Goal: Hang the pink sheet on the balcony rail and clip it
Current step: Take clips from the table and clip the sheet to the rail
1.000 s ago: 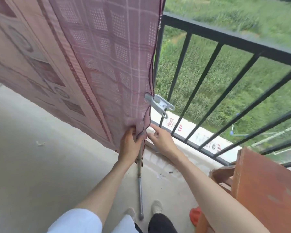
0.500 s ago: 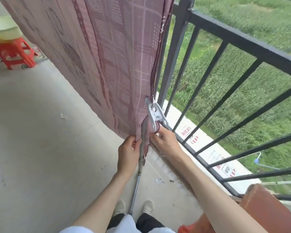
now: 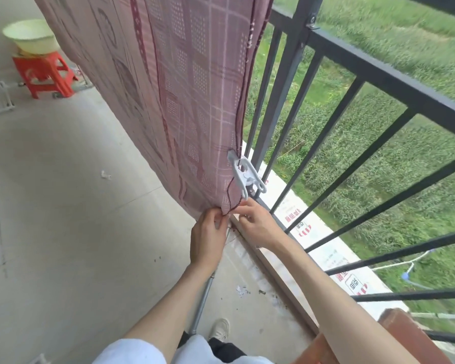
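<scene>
Hanging from the top of the dark metal balcony rail (image 3: pixel 394 82), the pink patterned sheet of thin woven cloth (image 3: pixel 168 88) falls in one long curtain, its long axis running down to a bottom corner that sits just above the concrete balcony floor (image 3: pixel 63 206), beside the low ledge at the floor's outer edge. Both hands meet at this corner. The left hand (image 3: pixel 208 237) pinches the dark-stitched hem with curled fingers from the inner side, and the right hand (image 3: pixel 255 224) comes from the rail side with its fingertips closed on the same hem, just below the white plastic clothes clip (image 3: pixel 243 177). The clip bites the side edge of the sheet a little above the hands, its long body slanting down toward the rail's thick post (image 3: pixel 281 101); whether it also grips a bar I cannot tell. The right hand is the nearer one to the clip, which lies up and slightly outward from it, so I judge that any further fixing will be done by this hand while the left keeps the cloth tight. The thin vertical bars (image 3: pixel 321 143) stand close behind the clip and leave little room for fingers. A grey metal pole (image 3: pixel 202 300) leans under the left wrist. Far away, near the floor's back corner, a pale green plastic basin (image 3: pixel 29 35) rests on a red plastic stool (image 3: pixel 45 72).
</scene>
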The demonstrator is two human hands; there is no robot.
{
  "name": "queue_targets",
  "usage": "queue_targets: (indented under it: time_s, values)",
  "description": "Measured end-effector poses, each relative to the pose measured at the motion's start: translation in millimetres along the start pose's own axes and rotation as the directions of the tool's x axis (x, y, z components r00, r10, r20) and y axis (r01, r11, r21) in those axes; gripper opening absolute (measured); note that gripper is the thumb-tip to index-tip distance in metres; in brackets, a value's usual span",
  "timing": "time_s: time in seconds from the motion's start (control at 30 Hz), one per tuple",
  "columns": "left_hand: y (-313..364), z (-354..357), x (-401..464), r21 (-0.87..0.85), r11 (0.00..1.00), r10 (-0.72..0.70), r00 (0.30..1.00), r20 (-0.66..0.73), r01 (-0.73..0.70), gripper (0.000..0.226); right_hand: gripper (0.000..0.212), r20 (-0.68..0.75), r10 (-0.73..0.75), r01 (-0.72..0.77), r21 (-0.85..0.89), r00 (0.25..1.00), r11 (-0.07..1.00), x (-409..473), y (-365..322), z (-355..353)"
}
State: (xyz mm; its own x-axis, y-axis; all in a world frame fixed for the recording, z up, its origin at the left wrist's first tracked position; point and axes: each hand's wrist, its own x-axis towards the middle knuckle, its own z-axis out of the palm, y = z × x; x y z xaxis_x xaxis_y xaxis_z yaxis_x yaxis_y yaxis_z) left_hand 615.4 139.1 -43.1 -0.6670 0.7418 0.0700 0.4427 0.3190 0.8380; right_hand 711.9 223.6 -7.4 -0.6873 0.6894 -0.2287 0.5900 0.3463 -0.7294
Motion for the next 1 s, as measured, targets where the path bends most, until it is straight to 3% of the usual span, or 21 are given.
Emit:
queue_targets:
  time_s: [0.13, 0.2, 0.27, 0.33, 0.53, 0.63, 0.77, 0.9, 1.0]
  values:
    - [2, 3, -1, -0.006, 1.000, 0.016, 0.999, -0.048, -0.016, 0.011, 0.035, -0.071, 0.077, -0.069, 0.113, 0.995, 0.991, -6, -7, -1]
    - [0, 3, 0, -0.011, 0.999, 0.033, 0.998, -0.048, -0.033, 0.010, 0.029, -0.081, 0.213, -0.169, 0.374, 0.974, 0.912, -11, -5, 0]
    - [-2, 2, 1, -0.002, 0.999, 0.043, 0.998, -0.050, -0.044, 0.009, 0.029, 0.038, 0.389, -0.310, 0.676, 0.921, 0.668, -14, 1, 1]
    - [-2, 3, 1, 0.011, 0.999, 0.046, 0.998, -0.051, -0.046, 0.010, 0.035, 0.162, 0.452, -0.371, 0.827, 0.877, 0.423, -19, 8, 2]
    - [-4, 4, 0, 0.045, 0.998, 0.054, 0.997, -0.058, -0.051, 0.010, 0.023, 0.313, 0.390, -0.342, 0.940, 0.866, 0.005, -34, 27, 1]
    - [-3, 6, 2, 0.058, 0.998, 0.044, 0.996, -0.075, -0.039, 0.010, 0.037, 0.333, 0.416, -0.305, 0.943, 0.846, -0.134, -34, 33, 2]
    - [-8, 9, 3, 0.084, 0.996, 0.025, 0.997, -0.079, -0.019, 0.017, 0.019, 0.298, 0.464, -0.269, 0.954, 0.834, -0.130, -37, 32, 4]
    - [-10, 11, 4, 0.042, 0.999, -0.019, 0.994, -0.106, 0.024, 0.016, 0.027, 0.287, 0.534, -0.388, 0.918, 0.795, 0.085, -37, 44, 15]
    - [-6, 15, 7, -0.043, 0.995, -0.100, 0.982, -0.159, 0.095, 0.014, 0.019, 0.297, 0.565, -0.422, 0.901, 0.770, 0.101, -37, 48, 24]
